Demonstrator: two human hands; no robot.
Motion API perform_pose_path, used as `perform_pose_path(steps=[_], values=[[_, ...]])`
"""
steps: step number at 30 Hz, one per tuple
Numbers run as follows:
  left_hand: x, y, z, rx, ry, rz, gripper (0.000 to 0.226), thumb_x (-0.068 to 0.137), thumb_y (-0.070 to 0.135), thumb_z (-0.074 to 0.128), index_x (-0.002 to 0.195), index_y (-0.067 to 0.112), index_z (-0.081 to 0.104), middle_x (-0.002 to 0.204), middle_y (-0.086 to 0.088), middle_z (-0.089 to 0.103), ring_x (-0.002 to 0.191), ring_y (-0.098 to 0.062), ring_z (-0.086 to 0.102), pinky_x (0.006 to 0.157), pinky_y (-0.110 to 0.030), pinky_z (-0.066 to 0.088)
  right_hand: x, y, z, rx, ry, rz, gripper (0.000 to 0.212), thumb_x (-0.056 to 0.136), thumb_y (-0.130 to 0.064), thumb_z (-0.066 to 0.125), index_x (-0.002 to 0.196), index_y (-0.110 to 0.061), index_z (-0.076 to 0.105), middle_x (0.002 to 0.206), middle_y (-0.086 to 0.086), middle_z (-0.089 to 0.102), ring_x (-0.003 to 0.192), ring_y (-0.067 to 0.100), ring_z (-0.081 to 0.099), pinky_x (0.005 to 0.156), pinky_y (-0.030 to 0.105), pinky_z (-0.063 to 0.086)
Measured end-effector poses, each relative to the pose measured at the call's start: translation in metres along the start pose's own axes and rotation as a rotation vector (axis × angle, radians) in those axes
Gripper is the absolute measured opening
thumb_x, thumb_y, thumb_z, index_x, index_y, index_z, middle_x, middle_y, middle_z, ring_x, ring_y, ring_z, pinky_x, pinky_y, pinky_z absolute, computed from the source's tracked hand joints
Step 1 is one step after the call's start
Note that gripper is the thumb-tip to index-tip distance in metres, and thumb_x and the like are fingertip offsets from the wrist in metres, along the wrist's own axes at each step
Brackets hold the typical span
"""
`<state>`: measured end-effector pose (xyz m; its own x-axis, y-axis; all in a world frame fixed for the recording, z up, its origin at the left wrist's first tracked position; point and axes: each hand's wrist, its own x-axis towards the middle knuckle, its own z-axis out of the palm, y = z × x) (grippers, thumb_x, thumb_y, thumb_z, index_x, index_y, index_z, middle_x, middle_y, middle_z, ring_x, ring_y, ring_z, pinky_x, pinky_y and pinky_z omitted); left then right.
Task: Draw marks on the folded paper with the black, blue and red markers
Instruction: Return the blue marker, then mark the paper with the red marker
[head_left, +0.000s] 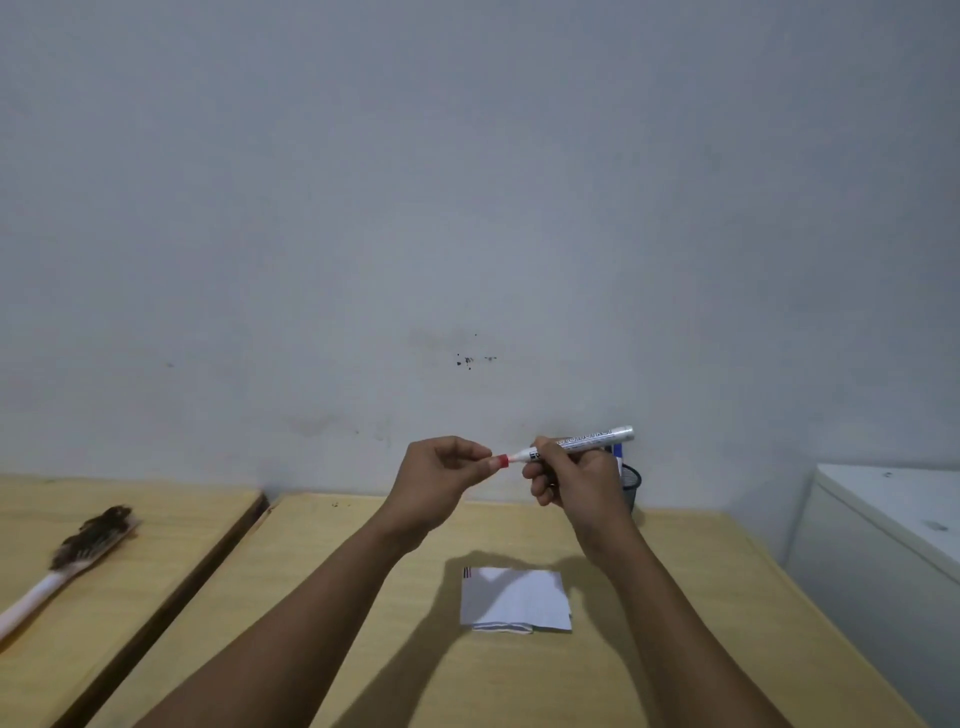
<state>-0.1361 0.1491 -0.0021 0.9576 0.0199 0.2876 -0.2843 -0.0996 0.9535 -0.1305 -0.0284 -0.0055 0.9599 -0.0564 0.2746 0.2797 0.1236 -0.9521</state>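
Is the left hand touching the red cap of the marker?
Touching. In the head view, the left hand pinches the red cap between its fingertips, with no gap visible, while the right hand holds the marker body.

A plain room at home, used as a modest work corner: a pale yellow wooden table (363, 649) stands against a bare, scuffed grey-white wall (467, 208). Left of it, a second wooden top (130, 571) bears a white-handled bristle brush (78, 551); right, a white cabinet (883, 519).
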Motion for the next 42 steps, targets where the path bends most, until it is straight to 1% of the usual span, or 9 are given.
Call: perform_pose_path(steps=[5, 9, 11, 15, 18, 23, 28, 33, 42], values=[[-0.01, 0.025, 0.009, 0.027, -0.085, 0.106, 0.013, 0.083, 0.019, 0.079, 0.094, 0.012, 0.076, 0.077, -0.001, 0.073, 0.069, -0.007, 0.062, 0.069, -0.02, 0.051, -0.016, -0.029, -0.007, 0.016, -0.06, -0.046, 0.029, 0.099, -0.015, 0.058, 0.089, 0.007, 0.073, 0.069, 0.014, 0.066, 0.054, 0.018, 0.052, 0.052, 0.029, 0.043], [-0.013, 0.04, 0.012, 0.316, -0.23, 0.236, 0.021, 0.094, 0.03, 0.064, 0.105, 0.017, 0.078, 0.085, 0.001, 0.077, 0.069, -0.008, 0.06, 0.068, -0.021, 0.053, -0.024, -0.049, -0.017, -0.018, -0.083, -0.089, 0.029, 0.099, -0.018, 0.059, 0.09, 0.007, 0.073, 0.072, 0.016, 0.066, 0.056, 0.018, 0.053, 0.051, 0.027, 0.043], [-0.012, 0.047, 0.015, 0.422, -0.203, 0.302, 0.022, 0.094, 0.034, 0.063, 0.1, 0.02, 0.079, 0.082, 0.003, 0.077, 0.068, -0.013, 0.062, 0.068, -0.032, 0.053, -0.026, -0.056, -0.02, -0.036, -0.08, -0.112, 0.029, 0.099, -0.02, 0.06, 0.09, 0.005, 0.074, 0.071, 0.015, 0.066, 0.056, 0.018, 0.053, 0.051, 0.027, 0.043], [-0.016, 0.062, 0.027, 0.538, -0.062, 0.462, 0.017, 0.093, 0.03, 0.066, 0.099, 0.022, 0.079, 0.078, 0.002, 0.076, 0.053, -0.001, 0.053, 0.055, -0.017, 0.04, -0.029, -0.063, -0.02, 0.039, -0.022, -0.112, 0.029, 0.098, -0.025, 0.063, 0.083, -0.003, 0.074, 0.068, 0.009, 0.063, 0.053, 0.014, 0.05, 0.051, 0.025, 0.041], [-0.018, 0.066, 0.033, 0.697, 0.025, 0.583, 0.018, 0.093, 0.035, 0.065, 0.101, 0.027, 0.078, 0.072, -0.001, 0.072, 0.063, -0.016, 0.059, 0.059, -0.034, 0.048, -0.027, -0.062, -0.022, 0.047, 0.018, -0.097, 0.03, 0.096, -0.029, 0.065, 0.082, -0.004, 0.072, 0.065, 0.007, 0.061, 0.053, 0.014, 0.048, 0.05, 0.024, 0.04], [-0.012, 0.058, 0.042, 0.767, 0.048, 0.563, 0.023, 0.095, 0.041, 0.059, 0.103, 0.029, 0.077, 0.074, 0.005, 0.072, 0.068, -0.016, 0.061, 0.062, -0.037, 0.051, -0.023, -0.063, -0.029, -0.009, 0.034, -0.033, 0.035, 0.093, -0.035, 0.068, 0.084, -0.002, 0.072, 0.067, 0.01, 0.062, 0.051, 0.014, 0.05, 0.049, 0.024, 0.042], [0.006, 0.061, 0.044, 0.734, 0.107, 0.508, 0.02, 0.092, 0.041, 0.064, 0.101, 0.029, 0.077, 0.071, 0.013, 0.069, 0.059, -0.007, 0.053, 0.053, -0.021, 0.036, -0.007, -0.062, -0.044, -0.472, 0.214, -0.175, 0.034, 0.082, -0.05, 0.074, 0.08, -0.016, 0.072, 0.06, 0.008, 0.063, 0.053, 0.015, 0.052, 0.057, 0.033, 0.046], [0.024, 0.064, 0.058, 0.797, 0.107, 0.616, 0.021, 0.091, 0.044, 0.065, 0.1, 0.031, 0.077, 0.082, 0.013, 0.076, 0.06, -0.003, 0.052, 0.066, -0.026, 0.043, 0.009, -0.054, -0.055, -0.977, 0.171, -0.542, 0.027, 0.089, -0.03, 0.072, 0.116, -0.027, 0.064, 0.089, -0.016, 0.057, 0.072, -0.003, 0.053, 0.06, 0.017, 0.042], [0.067, 0.065, 0.092, 0.778, 0.096, 0.678, 0.018, 0.089, 0.04, 0.068, 0.102, 0.03, 0.075, 0.086, 0.016, 0.076, 0.067, -0.006, 0.065, 0.081, -0.038, 0.053, 0.066, -0.046, -0.078, -0.964, 0.14, -0.556, 0.016, 0.09, -0.033, 0.072, 0.102, -0.022, 0.07, 0.095, -0.009, 0.059, 0.076, 0.011, 0.061, 0.064, 0.034, 0.054]])
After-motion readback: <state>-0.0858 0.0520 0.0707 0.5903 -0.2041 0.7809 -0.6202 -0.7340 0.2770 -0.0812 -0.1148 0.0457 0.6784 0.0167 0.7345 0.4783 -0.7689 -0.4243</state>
